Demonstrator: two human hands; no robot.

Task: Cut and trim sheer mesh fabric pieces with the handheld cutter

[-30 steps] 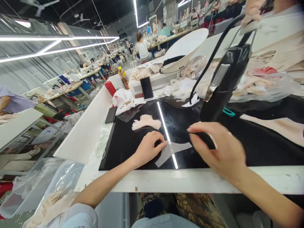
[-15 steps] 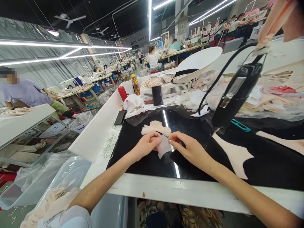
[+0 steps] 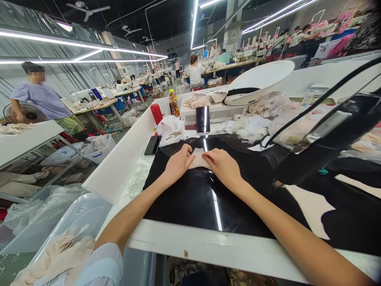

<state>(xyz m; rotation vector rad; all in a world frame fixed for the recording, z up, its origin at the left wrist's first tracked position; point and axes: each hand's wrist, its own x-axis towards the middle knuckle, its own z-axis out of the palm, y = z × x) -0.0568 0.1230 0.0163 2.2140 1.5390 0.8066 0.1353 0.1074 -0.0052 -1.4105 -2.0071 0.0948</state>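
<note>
Both of my hands rest on a small stack of pale pink fabric pieces (image 3: 199, 159) lying on the glossy black table top (image 3: 190, 198). My left hand (image 3: 177, 163) presses the stack's left edge with its fingers flat and together. My right hand (image 3: 222, 166) lies flat on the right edge, fingers stretched toward the left hand. Most of the stack is hidden under the two hands.
A black hanging tool (image 3: 324, 139) with a cable dangles at the right above the table. A phone (image 3: 152, 145), a red cylinder (image 3: 156, 114), a drink bottle (image 3: 173, 102), a white machine (image 3: 214, 112) and fabric heaps stand behind. Clear bins (image 3: 71, 234) sit at lower left. Other workers are farther off.
My hands carried the single fabric piece away from me and set it on the pink stack, where they now press flat. The hanging tool has swung to the right.
</note>
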